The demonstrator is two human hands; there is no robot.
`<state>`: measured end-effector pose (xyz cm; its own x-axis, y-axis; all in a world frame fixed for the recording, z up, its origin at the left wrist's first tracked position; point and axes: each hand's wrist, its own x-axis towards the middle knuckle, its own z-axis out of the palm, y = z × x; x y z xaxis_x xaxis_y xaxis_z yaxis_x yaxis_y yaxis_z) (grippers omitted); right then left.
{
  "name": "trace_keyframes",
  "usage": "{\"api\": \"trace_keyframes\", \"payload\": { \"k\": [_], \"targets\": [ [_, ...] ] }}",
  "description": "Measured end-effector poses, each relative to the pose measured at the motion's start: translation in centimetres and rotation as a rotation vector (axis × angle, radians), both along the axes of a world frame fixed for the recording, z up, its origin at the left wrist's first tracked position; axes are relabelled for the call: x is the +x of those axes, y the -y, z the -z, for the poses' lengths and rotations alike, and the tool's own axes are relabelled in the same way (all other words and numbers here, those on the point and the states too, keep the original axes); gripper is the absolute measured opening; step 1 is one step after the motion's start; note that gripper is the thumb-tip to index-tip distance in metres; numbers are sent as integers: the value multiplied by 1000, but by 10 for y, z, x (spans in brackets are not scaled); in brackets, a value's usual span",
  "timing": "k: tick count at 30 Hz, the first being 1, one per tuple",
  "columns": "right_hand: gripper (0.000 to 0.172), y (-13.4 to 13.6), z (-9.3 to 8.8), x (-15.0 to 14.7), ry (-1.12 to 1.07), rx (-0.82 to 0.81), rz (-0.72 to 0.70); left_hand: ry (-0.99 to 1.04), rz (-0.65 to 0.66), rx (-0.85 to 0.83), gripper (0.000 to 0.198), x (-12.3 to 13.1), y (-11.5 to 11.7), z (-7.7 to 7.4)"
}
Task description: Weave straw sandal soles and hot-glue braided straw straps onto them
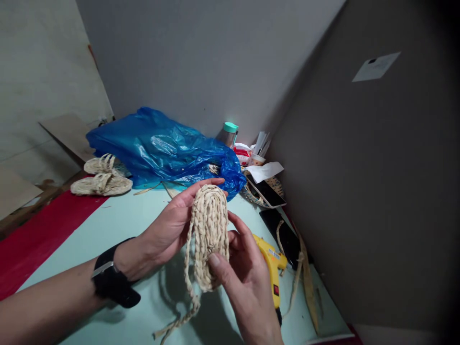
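A coiled braided straw sole (207, 225), long and oval, is held upright above the table between my two hands. My left hand (174, 223) grips its upper left edge, with the fingers running behind it. My right hand (247, 278) is closed on the lower right side, thumb pressed on the front face and fingers partly hidden behind. A loose braid tail (192, 306) hangs from the sole's left side, its frayed end low over the table. Close to the right hand lies a yellow glue gun (275, 266).
A blue plastic bag (161, 143) lies along the back, with a pair of straw slippers (104, 184) at its left. At the right are a woven basket (276, 184) bearing a phone (268, 191), a dark flat panel (283, 235) and straw strips (309, 292). Behind stands a green-lidded bottle (229, 133).
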<state>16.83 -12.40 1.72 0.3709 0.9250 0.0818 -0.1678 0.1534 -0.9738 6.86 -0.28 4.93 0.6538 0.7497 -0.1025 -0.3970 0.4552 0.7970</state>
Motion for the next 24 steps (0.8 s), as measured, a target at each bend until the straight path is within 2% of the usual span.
{"api": "trace_keyframes", "payload": {
  "k": [3,7,12,18,21,24],
  "targets": [
    [46,3,1,4,80,34,39,-102,-69,86,26,-1,-6,2],
    [45,5,13,10,194,19,75,-115,-160,150,10,-8,-11,0],
    [49,3,29,9,311,-32,94,-151,-200,274,24,-11,-2,-8],
    [45,3,27,-10,348,-46,227,-297,-303,451,24,-12,3,-7],
    [43,3,25,-11,404,-44,164,-269,-303,401,18,-13,2,-8],
    [42,2,24,-4,471,-25,62,-163,-185,225,12,-13,2,-10]
  ]
}}
